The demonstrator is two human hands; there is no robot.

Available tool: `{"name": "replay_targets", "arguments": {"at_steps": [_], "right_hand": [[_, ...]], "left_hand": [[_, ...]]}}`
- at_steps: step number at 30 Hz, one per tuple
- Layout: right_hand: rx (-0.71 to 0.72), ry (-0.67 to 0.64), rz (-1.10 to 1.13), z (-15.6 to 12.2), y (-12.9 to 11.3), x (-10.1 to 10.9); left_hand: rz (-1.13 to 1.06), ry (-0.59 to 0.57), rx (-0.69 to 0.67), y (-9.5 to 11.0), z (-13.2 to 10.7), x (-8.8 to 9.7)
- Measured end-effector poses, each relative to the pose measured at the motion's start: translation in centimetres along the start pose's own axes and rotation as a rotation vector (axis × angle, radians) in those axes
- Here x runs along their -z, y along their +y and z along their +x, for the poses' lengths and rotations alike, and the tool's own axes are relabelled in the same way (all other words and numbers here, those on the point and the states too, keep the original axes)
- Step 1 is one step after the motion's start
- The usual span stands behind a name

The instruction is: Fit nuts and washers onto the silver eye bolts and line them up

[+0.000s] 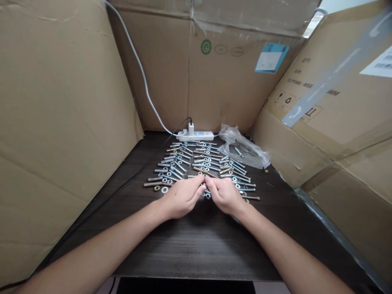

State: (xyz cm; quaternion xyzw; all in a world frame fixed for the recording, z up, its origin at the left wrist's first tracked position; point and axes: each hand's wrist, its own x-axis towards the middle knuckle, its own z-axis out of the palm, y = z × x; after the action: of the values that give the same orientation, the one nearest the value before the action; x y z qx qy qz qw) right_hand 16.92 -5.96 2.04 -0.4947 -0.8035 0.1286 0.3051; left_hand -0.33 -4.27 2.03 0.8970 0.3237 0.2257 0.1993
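Note:
My left hand (pixel 184 196) and my right hand (pixel 225 194) meet fingertip to fingertip over the near side of the spread of hardware. Fingers on both are closed in a pinch around something small, of which barely a brassy bit shows between the thumbs. Metal bolts (pixel 244 185), metal sleeves (pixel 153 184), flat washers (pixel 164 190) and nuts (pixel 157 188) lie in rough rows just beyond and beside my hands. Some parts are silvery, others brass-coloured. My hands hide the pieces directly beneath them.
Behind the rows sits a white power strip (pixel 199 136) with a charger plugged in. A clear plastic bag (pixel 241 147) with a bolt at it lies at the back right. Cardboard walls (pixel 159 73) enclose the dark table (pixel 190 253). A black cable (pixel 122 188) crosses the left side.

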Motion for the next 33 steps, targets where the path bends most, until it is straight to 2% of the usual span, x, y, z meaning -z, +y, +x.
{"name": "replay_targets", "arguments": {"at_steps": [3, 5, 7, 10, 13, 17, 20, 23, 28, 33], "right_hand": [[-0.012, 0.019, -0.018, 0.5, 0.9, 0.8], [-0.103, 0.07, -0.077, 0.9, 2.7, 2.2], [-0.265, 0.109, -0.212, 1.6, 5.5, 3.9], [-0.555, 0.013, -0.459, 2.6, 10.7, 6.3], [-0.676, -0.011, -0.543, 3.5, 15.3, 7.5], [-0.758, -0.049, -0.593, 4.4, 18.8, 7.6], [-0.756, -0.07, -0.613, 5.0, 19.9, 7.5], [-0.732, -0.057, -0.641, 5.7, 20.1, 7.5], [-0.671, -0.052, -0.645, 7.2, 18.7, 6.6], [-0.724, -0.085, -0.622, 8.1, 17.5, 5.4]], "left_hand": [[0.014, -0.006, 0.047, 0.0, 0.1, 0.1], [0.024, -0.002, 0.076, -0.1, 0.2, 0.3], [0.029, -0.001, 0.091, -0.2, 0.2, 0.5], [0.04, -0.017, 0.058, -0.3, 0.3, 0.7], [0.058, -0.053, -0.015, -0.3, 0.2, 0.7], [0.088, -0.08, -0.073, -0.4, 0.2, 0.7], [0.088, -0.07, -0.074, -0.4, 0.1, 0.8], [0.08, -0.054, -0.048, -0.5, 0.2, 1.0], [0.072, 0.047, -0.016, -1.0, 0.4, 0.9], [0.076, 0.106, -0.019, -1.5, 0.4, 0.7]]}}
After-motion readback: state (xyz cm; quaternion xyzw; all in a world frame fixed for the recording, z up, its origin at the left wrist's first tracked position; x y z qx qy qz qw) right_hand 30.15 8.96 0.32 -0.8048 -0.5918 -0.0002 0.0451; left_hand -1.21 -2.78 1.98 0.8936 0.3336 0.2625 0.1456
